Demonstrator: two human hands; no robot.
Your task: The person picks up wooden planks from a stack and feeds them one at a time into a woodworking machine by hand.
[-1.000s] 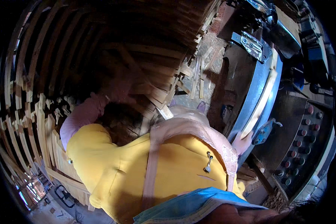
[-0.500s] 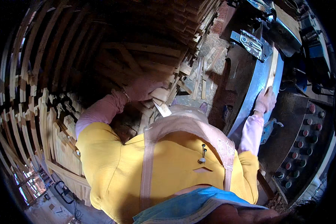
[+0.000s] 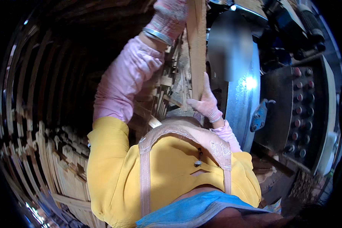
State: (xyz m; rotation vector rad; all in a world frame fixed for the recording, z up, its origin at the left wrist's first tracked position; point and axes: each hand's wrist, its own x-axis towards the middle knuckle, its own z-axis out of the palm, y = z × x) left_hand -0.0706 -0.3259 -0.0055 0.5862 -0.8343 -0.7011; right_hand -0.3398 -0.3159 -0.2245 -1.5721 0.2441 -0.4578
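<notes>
The fingers (image 3: 206, 81) of the right hand (image 3: 208, 103) were grasping the near end of a wooden board, forefinger laid along its right edge and thumb spread to its left; the left hand (image 3: 170, 19) lay against the board's left edge farther up, but its finger closure was cut off by the top of the view and could not be told. The largest item was the lumber stack (image 3: 45, 152), at the person's left. Next in size was the metal surface (image 3: 241, 106) of the machine at the right, smooth and bright, with the control panel (image 3: 305, 104) beyond it. The board (image 3: 197, 49) was located ahead of the torso, between the stack and the surface, its long axis pointing away from the body and its far end out of view. It was judged stiff, moderate in weight, not fragile and, with gloves on, unlikely to slip; its length would have made a one-ended hold tip. The recommended hold was one hand at the near end and one well forward, on the long edges, with attention to splinters. The smallest items were a blue fitting (image 3: 258, 118) beside the surface and a metal bangle (image 3: 157, 36) on the left wrist.
</notes>
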